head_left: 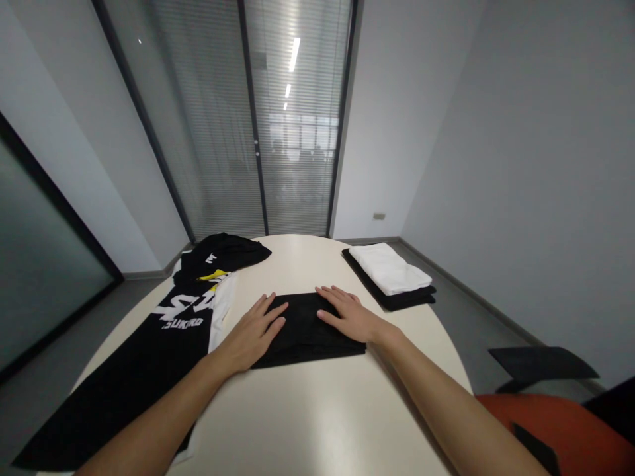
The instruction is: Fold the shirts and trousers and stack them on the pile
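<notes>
Black garment (pixel 300 334), one, under two hands (pixel 254 332) (pixel 353 316)

In front of you lies a black cloth (pixel 301 328), folded into a wide, low rectangle, flat on the table (pixel 278 416). Its long sides run from your left to your right, the near edge slanting a little so that its right end sits farther from you. You can see layers stacked at the near right corner and shallow creases along the near part. You are covering parts of its left and right ends.
</notes>
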`<state>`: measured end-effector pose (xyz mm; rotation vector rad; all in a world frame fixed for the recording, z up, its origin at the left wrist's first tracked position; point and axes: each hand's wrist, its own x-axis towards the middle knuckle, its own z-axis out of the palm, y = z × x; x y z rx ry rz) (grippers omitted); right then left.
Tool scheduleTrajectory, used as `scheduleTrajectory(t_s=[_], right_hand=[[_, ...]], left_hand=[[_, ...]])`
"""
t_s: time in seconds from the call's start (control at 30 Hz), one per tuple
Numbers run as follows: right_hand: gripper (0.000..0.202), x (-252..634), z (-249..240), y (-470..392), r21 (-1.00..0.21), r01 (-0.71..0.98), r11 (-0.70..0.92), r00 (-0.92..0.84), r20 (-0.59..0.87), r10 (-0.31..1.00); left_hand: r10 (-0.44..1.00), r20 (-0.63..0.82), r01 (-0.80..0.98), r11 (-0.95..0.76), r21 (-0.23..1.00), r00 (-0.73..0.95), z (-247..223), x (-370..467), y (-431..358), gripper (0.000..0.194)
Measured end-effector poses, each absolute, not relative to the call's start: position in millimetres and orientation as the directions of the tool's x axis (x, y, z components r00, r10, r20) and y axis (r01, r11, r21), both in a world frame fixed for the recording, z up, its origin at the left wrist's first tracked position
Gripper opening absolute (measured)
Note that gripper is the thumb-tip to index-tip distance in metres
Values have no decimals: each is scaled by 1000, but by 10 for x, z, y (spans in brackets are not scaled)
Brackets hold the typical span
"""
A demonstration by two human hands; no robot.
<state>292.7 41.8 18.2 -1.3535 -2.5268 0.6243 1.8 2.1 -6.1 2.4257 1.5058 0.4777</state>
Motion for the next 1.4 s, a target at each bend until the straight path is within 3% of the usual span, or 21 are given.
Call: scheduleTrajectory(t_s=[0.17,0.33,0.43,0.53,0.67,0.77,0.87,1.03,1.13,1.23,1.4], right_hand=[[86,3023,179,463,-412,794,447,-524,-91,847],[61,3049,207,521,-412,780,471,-487,73,870],[52,3077,192,584,-420,799,431,-434,94,896],[44,3127,145,639,-500,757,420,-446,74,892],[38,3190,130,648,-649,651,393,-503,19,864],[36,3207,198,610,-749,503,431,-589,68,805],[35,3205,290,566,-809,368,459,-619,155,770],[34,3210,347,549,-829,305,469,-583,227,780],[34,3224,318,583,-827,313,468,-559,238,794],[36,3241,260,643,-843,321,432,-502,236,832],[45,3252,182,702,-928,281,245,-403,117,908]], left_hand=[[915,67,872,-399,284,397,-75,-16,20,62],[960,78,902,-278,332,267,-41,-64,26,78],[965,193,883,-244,401,179,-66,-104,100,68],[971,220,871,-183,457,89,-106,-128,169,60],[989,150,855,-90,511,15,-107,-124,187,53],[993,121,810,-63,583,-10,-79,-96,175,50],[992,117,688,-50,724,-52,-54,-48,174,49],[998,-7,241,20,970,-56,-6,30,181,60],[998,-20,40,18,999,54,26,44,167,52],[999,10,-94,-6,996,45,43,48,140,45],[999,7,-223,3,975,42,44,100,97,47]])
